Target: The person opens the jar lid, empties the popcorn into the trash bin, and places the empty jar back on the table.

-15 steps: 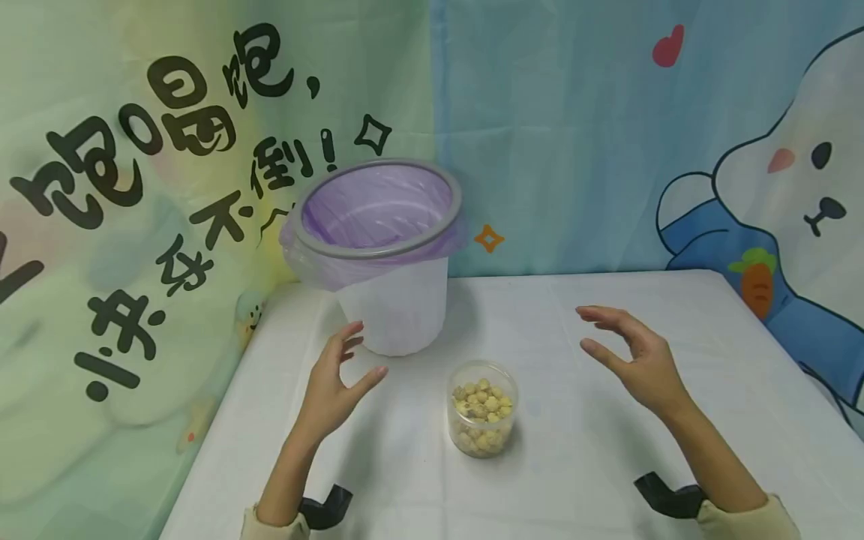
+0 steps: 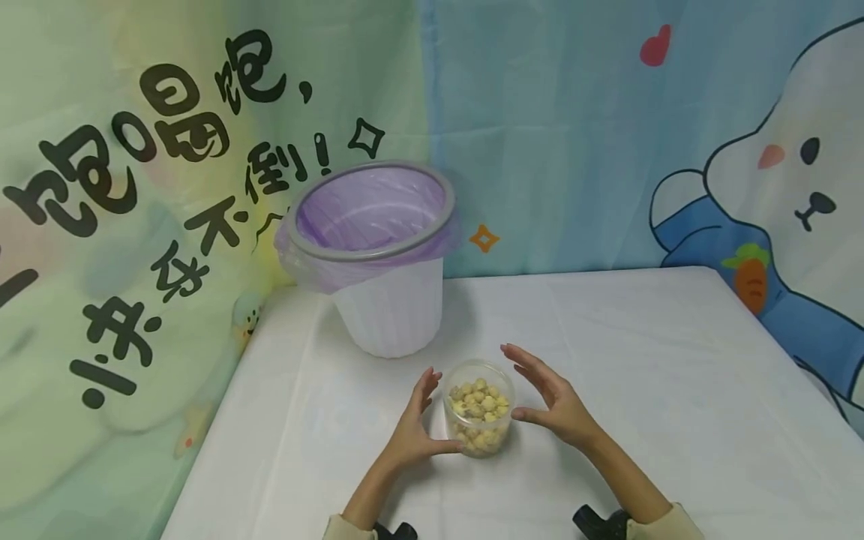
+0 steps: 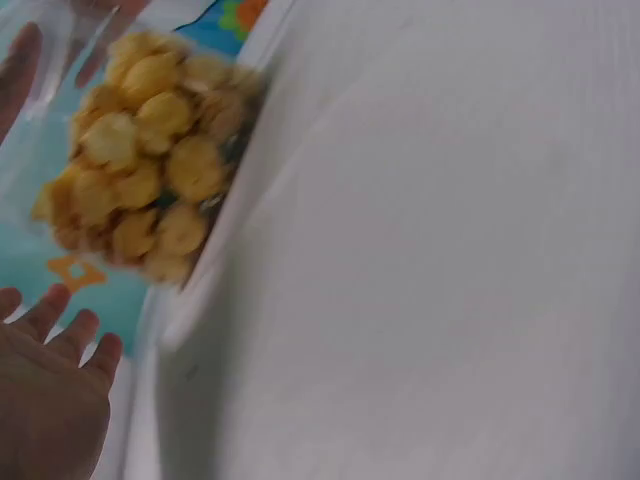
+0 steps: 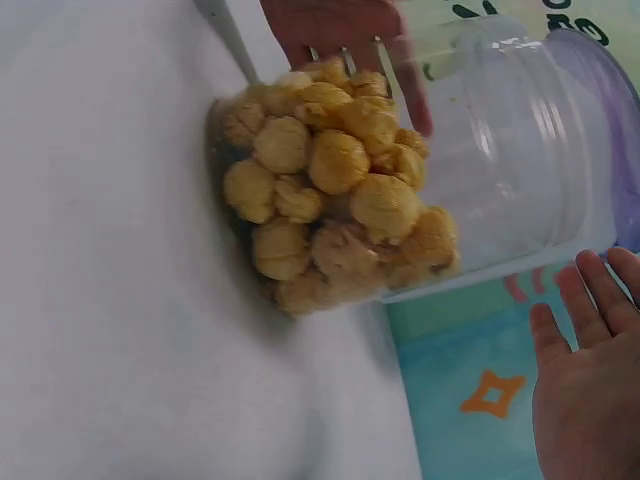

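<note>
A clear, lidless plastic jar [image 2: 478, 409] stands upright on the table, a little over half filled with round yellow popcorn [image 4: 335, 185]. My left hand [image 2: 413, 431] is at the jar's left side, its fingers spread and its thumb tip right at the lower wall. To the right, my right hand [image 2: 556, 397] faces the jar with fingers apart and thumb close by the rim. Neither hand is curled round the jar. The left wrist view also shows the popcorn [image 3: 140, 150] through the jar wall, beyond my fingers.
Behind and left of the jar stands a white bin [image 2: 394, 315] lined with a purple bag [image 2: 378, 206] under a grey ring. A white cloth covers the table [image 2: 607, 337]. A printed curtain [image 2: 553, 135] hangs along the back and left edges.
Both hands have moved inward to the jar, the left one rightward and the right one leftward. The jar and the bin have stayed in place on the table.
</note>
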Motion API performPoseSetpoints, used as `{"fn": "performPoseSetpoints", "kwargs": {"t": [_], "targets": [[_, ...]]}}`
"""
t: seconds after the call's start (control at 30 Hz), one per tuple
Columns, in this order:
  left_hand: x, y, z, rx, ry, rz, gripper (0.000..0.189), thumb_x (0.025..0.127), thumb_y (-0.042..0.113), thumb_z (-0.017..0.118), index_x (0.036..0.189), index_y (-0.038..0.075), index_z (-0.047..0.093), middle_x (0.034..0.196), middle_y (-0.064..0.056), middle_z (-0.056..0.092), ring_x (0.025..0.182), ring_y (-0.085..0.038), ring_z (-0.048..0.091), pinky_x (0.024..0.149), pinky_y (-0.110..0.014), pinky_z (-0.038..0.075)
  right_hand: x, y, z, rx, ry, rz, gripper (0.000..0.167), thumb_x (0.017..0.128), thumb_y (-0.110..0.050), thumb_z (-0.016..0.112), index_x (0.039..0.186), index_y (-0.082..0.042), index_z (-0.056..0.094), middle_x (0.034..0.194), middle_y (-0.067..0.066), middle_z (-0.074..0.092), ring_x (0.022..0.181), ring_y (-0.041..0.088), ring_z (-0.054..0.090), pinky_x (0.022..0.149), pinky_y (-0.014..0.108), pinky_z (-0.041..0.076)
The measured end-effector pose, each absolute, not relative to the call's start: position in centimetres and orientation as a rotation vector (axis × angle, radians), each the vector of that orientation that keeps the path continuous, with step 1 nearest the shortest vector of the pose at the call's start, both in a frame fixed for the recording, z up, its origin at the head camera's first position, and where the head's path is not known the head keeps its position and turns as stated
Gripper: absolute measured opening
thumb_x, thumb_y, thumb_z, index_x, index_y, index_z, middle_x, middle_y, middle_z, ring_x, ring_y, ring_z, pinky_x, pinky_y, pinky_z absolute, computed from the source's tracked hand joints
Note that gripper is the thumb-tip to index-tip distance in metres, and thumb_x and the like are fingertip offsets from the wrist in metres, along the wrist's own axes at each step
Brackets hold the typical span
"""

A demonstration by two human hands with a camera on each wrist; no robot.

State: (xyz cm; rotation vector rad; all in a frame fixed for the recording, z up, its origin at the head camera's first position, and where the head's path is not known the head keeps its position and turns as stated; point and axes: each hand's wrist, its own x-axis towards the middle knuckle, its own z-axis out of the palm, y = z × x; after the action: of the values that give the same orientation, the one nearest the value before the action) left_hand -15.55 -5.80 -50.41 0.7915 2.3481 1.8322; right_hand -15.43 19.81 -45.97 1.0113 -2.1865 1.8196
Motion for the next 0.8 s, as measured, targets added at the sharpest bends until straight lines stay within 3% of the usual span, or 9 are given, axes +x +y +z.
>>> {"fn": "performPoseSetpoints", "kwargs": {"t": [0.17,0.33,0.7,0.8], "targets": [[-16.1,-4.7,-53.0,0.774,2.315,1.817,0.116,0.061,0.011,0.086,0.147,0.006,0.009,0.149,-0.013,0.022,0.135,-0.027,0.024,0.108,-0.041,0.024,-15.4,19.4,-47.2,1.04,-2.237,1.811,0.082,0.072,0.01,0.072,0.141,0.006,0.028,0.143,0.026,0.028,0.135,0.015,0.024,0.107,0.023,0.024],[-16.2,-4.1,-53.9,0.741,2.314,1.773,0.107,0.065,0.02,0.085,0.147,0.016,0.018,0.147,-0.006,0.029,0.133,-0.022,0.029,0.107,-0.041,0.025,-15.2,19.2,-47.8,0.988,-2.276,1.86,0.078,0.075,0.006,0.07,0.141,0.003,0.03,0.142,0.028,0.029,0.133,0.007,0.027,0.104,0.018,0.025],[-15.8,-3.5,-53.5,0.693,2.357,1.751,0.102,0.064,0.02,0.085,0.145,0.014,0.023,0.146,-0.01,0.031,0.133,-0.024,0.03,0.108,-0.039,0.024,-15.1,19.3,-48.5,0.916,-2.293,1.86,0.073,0.076,0.004,0.071,0.139,0.0,0.035,0.142,0.017,0.036,0.129,0.004,0.032,0.101,0.016,0.028],[-15.4,-3.7,-51.7,0.736,2.33,1.778,0.098,0.064,0.013,0.085,0.142,0.006,0.026,0.143,-0.014,0.034,0.131,-0.027,0.032,0.108,-0.04,0.024,-15.2,19.3,-48.0,0.958,-2.277,1.858,0.073,0.076,0.006,0.07,0.14,0.002,0.034,0.142,0.021,0.034,0.129,0.005,0.032,0.101,0.016,0.029]]}}
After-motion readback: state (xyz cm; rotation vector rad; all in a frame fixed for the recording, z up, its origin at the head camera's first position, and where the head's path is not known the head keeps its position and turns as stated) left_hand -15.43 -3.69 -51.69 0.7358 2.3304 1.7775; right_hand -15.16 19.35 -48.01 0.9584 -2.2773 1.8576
